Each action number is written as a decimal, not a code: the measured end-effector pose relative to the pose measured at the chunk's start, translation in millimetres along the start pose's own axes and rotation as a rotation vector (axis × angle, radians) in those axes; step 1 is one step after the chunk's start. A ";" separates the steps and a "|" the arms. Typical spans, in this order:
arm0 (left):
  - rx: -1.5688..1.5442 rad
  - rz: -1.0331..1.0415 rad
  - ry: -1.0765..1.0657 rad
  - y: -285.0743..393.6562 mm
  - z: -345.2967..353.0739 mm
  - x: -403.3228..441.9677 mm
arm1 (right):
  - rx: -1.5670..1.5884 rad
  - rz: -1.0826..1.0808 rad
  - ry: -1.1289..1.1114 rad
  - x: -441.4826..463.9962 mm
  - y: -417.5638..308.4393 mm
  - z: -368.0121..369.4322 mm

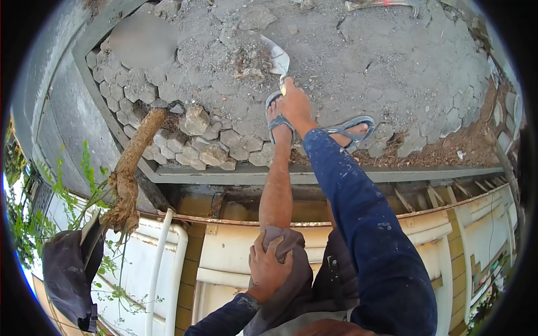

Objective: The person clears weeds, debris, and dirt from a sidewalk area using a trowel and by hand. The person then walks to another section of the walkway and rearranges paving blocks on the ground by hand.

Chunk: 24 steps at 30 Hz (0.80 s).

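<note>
My right hand (pixel 296 105) is closed round the handle of a trowel (pixel 278 59), its arm stretched forward in a dark blue sleeve. The trowel's pale metal blade lies at the ground, beside a small heap of loose soil and rubble (pixel 252 66). Just under that hand is my sandalled foot (pixel 278 120); the second sandal (pixel 358 131) is to the right. My left hand (pixel 268 271) rests on my bent knee (pixel 291 241), fingers curled over the trouser cloth.
Hexagonal paving blocks (pixel 232 143) cover the ground, several loose or lifted at left. A cut tree trunk (pixel 137 157) rises there, with a dark cap (pixel 70 274) on it. A concrete kerb (pixel 224 175) edges the paving. A hammer-like tool (pixel 384 4) lies at the top.
</note>
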<state>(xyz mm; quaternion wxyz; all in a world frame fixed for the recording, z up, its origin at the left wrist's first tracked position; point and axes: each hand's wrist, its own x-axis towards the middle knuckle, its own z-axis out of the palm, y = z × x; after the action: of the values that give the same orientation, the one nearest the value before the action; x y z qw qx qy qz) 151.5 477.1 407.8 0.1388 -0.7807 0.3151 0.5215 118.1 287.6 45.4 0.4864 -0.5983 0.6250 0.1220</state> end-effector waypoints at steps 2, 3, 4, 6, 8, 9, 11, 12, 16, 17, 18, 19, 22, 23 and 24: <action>-0.026 0.010 0.010 -5.0 -0.4 1.8 | -0.023 -0.005 0.083 2.7 -3.8 -13.9; -0.039 0.007 0.013 -7.1 -0.6 2.3 | -0.040 0.003 0.176 5.1 -0.1 -21.5; -0.051 0.004 0.017 -9.5 -1.0 2.3 | -0.012 0.003 0.311 16.0 9.2 -28.2; -0.067 -0.005 0.013 -16.9 -0.7 2.3 | 0.087 0.059 0.530 49.3 23.6 -42.3; -0.095 0.000 0.036 -22.1 1.6 2.7 | 0.147 0.107 0.607 77.2 18.0 -43.2; -0.102 -0.002 0.031 -24.4 1.1 2.6 | 0.195 0.151 0.486 86.9 11.8 -36.9; -0.123 -0.015 0.035 -26.8 0.4 3.4 | 0.159 0.102 0.310 87.9 -14.1 -21.9; -0.129 -0.015 0.032 -29.1 1.4 2.6 | 0.074 0.021 0.256 78.4 -31.0 -11.0; -0.166 0.006 0.077 -37.4 5.2 1.0 | -0.204 -0.108 -0.008 53.5 -77.6 11.6; -0.166 0.007 0.085 -38.7 5.6 -1.1 | -0.314 -0.174 -0.088 48.2 -79.5 15.3; -0.176 0.002 0.084 -39.6 5.9 -2.7 | -0.349 -0.219 -0.070 43.3 -73.2 16.0; -0.197 -0.013 0.085 -40.1 6.1 -3.6 | -0.358 -0.224 -0.078 35.4 -61.6 15.0; -0.266 -0.054 0.103 -41.6 14.3 -7.3 | -0.030 0.016 0.223 17.8 -14.1 4.6; -0.293 -0.072 0.108 -41.6 18.7 -9.1 | 0.106 0.116 0.323 16.1 2.0 7.9; -0.308 -0.079 0.106 -40.4 22.9 -10.6 | 0.093 0.111 0.315 13.6 8.4 16.2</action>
<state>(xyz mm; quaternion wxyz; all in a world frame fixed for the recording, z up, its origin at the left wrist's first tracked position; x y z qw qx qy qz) 157.9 524.1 403.3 0.0213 -0.8310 0.2073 0.5158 120.9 293.1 23.5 0.4019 -0.5516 0.7305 0.0243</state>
